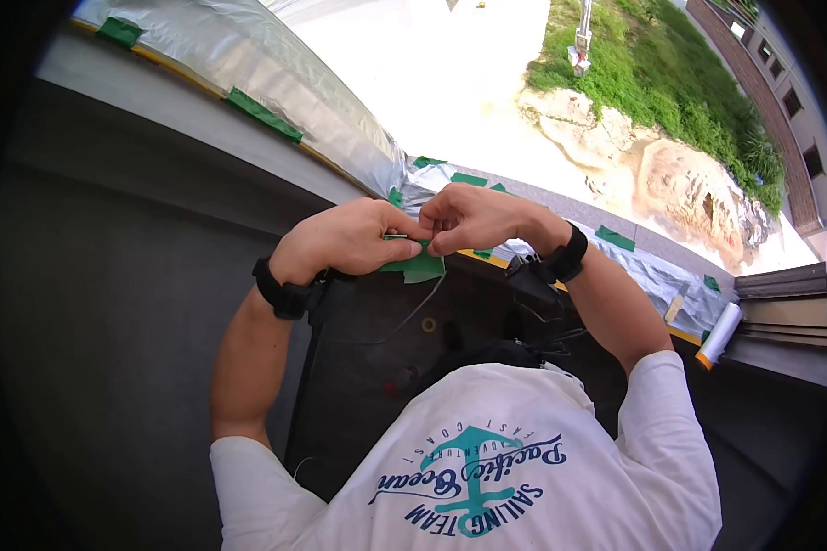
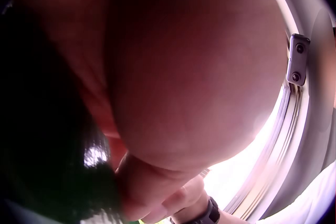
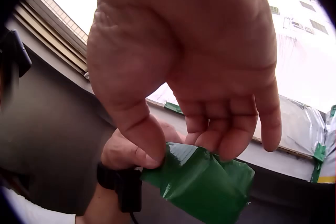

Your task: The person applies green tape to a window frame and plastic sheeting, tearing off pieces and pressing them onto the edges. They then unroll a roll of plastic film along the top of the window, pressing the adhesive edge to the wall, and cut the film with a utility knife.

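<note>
A short piece of glossy green tape [image 1: 423, 267] hangs between the two hands, its lower part loose and creased in the right wrist view. My right hand [image 1: 483, 219] pinches its upper edge between thumb and curled fingers. From the other side my left hand [image 1: 345, 239] grips the tape, thumb lying along its top edge and fingertips close to those of the right hand. In the left wrist view the palm fills most of the picture, with a dark green surface [image 2: 47, 145] beside it. Both hands are over the sill's inner corner.
Clear plastic sheeting [image 1: 239, 55] covers the window side, fixed with green tape strips [image 1: 265, 114] along a yellow edge. A roll of film [image 1: 721, 332] stands at the far right of the sill. A small yellow ring [image 1: 428, 324] lies below. Outside are grass and sandy ground.
</note>
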{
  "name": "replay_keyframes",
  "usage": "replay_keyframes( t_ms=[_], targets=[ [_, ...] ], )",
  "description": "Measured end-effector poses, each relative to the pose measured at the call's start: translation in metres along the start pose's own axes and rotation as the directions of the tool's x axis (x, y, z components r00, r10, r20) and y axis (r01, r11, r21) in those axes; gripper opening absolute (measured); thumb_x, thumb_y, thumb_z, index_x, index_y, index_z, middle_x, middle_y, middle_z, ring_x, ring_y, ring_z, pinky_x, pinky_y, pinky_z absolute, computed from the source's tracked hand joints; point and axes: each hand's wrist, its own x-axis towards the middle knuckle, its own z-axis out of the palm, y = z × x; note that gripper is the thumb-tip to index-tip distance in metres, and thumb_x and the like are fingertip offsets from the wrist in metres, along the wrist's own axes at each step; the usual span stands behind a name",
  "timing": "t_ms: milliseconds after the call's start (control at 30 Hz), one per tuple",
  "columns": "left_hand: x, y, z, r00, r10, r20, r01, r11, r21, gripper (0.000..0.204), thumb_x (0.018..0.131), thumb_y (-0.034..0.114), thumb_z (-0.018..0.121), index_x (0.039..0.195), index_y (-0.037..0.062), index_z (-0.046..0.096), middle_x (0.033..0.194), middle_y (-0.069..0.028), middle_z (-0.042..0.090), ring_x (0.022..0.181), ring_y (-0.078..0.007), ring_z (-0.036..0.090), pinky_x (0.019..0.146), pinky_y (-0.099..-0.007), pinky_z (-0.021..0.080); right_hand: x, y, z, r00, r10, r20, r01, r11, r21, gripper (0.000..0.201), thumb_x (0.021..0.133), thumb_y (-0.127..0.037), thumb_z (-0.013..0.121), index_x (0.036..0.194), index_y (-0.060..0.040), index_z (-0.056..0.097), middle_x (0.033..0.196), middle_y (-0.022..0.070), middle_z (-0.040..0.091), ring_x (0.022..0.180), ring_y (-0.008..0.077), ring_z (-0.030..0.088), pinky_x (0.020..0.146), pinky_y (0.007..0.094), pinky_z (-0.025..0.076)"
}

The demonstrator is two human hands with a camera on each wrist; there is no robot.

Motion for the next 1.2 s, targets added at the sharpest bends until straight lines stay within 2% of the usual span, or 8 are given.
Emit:
replay_keyframes(
  t_ms=[367, 433, 567, 633, 900, 1000, 1067, 1200],
  targets=[
    [0.01, 0.001, -0.003, 0.976, -0.052, 0.213, 0.089, 0.982, -0.168, 0.031, 0.095, 0.023, 0.066, 0.116, 0.001, 0.068, 0.084, -0.0032, 0.066, 0.077, -0.0082, 0.055, 0.071, -0.0276, 0.048, 0.0, -0.014, -0.017, 0.96, 0.169, 0.225, -0.115, 0.965, -0.236, 0.022, 0.083, -0.023, 0.07, 0.081, -0.0017, 0.071, 0.064, 0.0003, 0.06, 0.062, 0.0105, 0.053, 0.059, 0.0292, 0.041],
    [0.005, 0.001, -0.005, 0.981, -0.021, 0.193, 0.06, 0.977, -0.202, 0.03, 0.095, 0.023, 0.067, 0.116, 0.0007, 0.068, 0.085, -0.0028, 0.066, 0.078, -0.0078, 0.055, 0.072, -0.027, 0.047, -0.003, -0.004, -0.017, 0.973, 0.03, 0.23, -0.058, 0.992, 0.114, 0.025, 0.088, -0.025, 0.07, 0.078, -0.0026, 0.069, 0.062, -0.0009, 0.056, 0.061, 0.0093, 0.051, 0.058, 0.0283, 0.039],
    [0.007, -0.009, -0.003, 0.985, -0.018, 0.174, 0.054, 0.977, -0.205, 0.029, 0.094, 0.022, 0.067, 0.114, 0.0001, 0.068, 0.087, -0.0042, 0.068, 0.08, -0.0091, 0.057, 0.075, -0.0276, 0.048, -0.007, 0.001, -0.011, 0.987, 0.014, 0.161, -0.059, 0.957, 0.283, 0.027, 0.091, -0.025, 0.069, 0.075, -0.0035, 0.067, 0.062, -0.0019, 0.055, 0.062, 0.008, 0.05, 0.058, 0.028, 0.039],
    [0.013, -0.007, 0.0, 0.985, -0.066, 0.159, 0.088, 0.987, -0.137, 0.03, 0.094, 0.023, 0.067, 0.113, 0.0002, 0.068, 0.088, -0.0055, 0.068, 0.08, -0.0107, 0.058, 0.075, -0.0286, 0.048, -0.006, -0.01, -0.014, 0.973, 0.181, 0.146, -0.159, 0.976, -0.149, 0.025, 0.09, -0.026, 0.069, 0.079, -0.0026, 0.069, 0.064, 0.0006, 0.058, 0.063, 0.0106, 0.053, 0.06, 0.0302, 0.042],
    [0.027, -0.01, 0.0, 0.981, -0.111, 0.16, 0.113, 0.994, -0.004, 0.031, 0.093, 0.025, 0.066, 0.113, 0.0013, 0.069, 0.093, -0.0114, 0.07, 0.082, -0.0177, 0.063, 0.078, -0.0322, 0.049, 0.001, -0.035, -0.017, 0.956, 0.287, 0.063, -0.228, 0.859, -0.459, 0.027, 0.079, -0.026, 0.069, 0.089, -0.0016, 0.074, 0.071, 0.0102, 0.067, 0.069, 0.0208, 0.063, 0.066, 0.0363, 0.049],
    [0.028, -0.016, -0.002, 0.989, -0.043, 0.141, 0.053, 0.996, -0.072, 0.032, 0.093, 0.026, 0.066, 0.113, 0.0016, 0.069, 0.094, -0.0123, 0.07, 0.084, -0.0197, 0.063, 0.079, -0.0336, 0.049, -0.003, -0.036, -0.018, 0.958, 0.283, 0.04, -0.234, 0.858, -0.457, 0.026, 0.08, -0.024, 0.069, 0.089, -0.001, 0.074, 0.072, 0.0094, 0.067, 0.071, 0.0192, 0.063, 0.067, 0.0353, 0.049],
    [0.024, -0.026, -0.004, 0.982, 0.016, 0.186, 0.056, 0.925, -0.376, 0.031, 0.096, 0.024, 0.066, 0.115, -0.0002, 0.068, 0.096, -0.0068, 0.07, 0.087, -0.0113, 0.061, 0.079, -0.0281, 0.049, -0.007, -0.031, -0.021, 0.967, 0.256, 0.009, -0.225, 0.868, -0.442, 0.024, 0.081, -0.023, 0.068, 0.088, -0.0003, 0.074, 0.072, 0.008, 0.067, 0.071, 0.0171, 0.062, 0.067, 0.0342, 0.048],
    [0.018, -0.042, 0.006, 0.981, 0.112, 0.159, 0.029, 0.724, -0.689, 0.027, 0.099, 0.021, 0.064, 0.116, 0.0002, 0.067, 0.097, 0.0011, 0.068, 0.088, -0.0034, 0.059, 0.078, -0.0218, 0.049, -0.011, -0.025, -0.026, 0.993, 0.115, -0.013, -0.115, 0.993, 0.002, 0.021, 0.088, -0.02, 0.069, 0.088, 0.0002, 0.073, 0.069, 0.0008, 0.062, 0.071, 0.0089, 0.057, 0.067, 0.0283, 0.045]
  ],
)
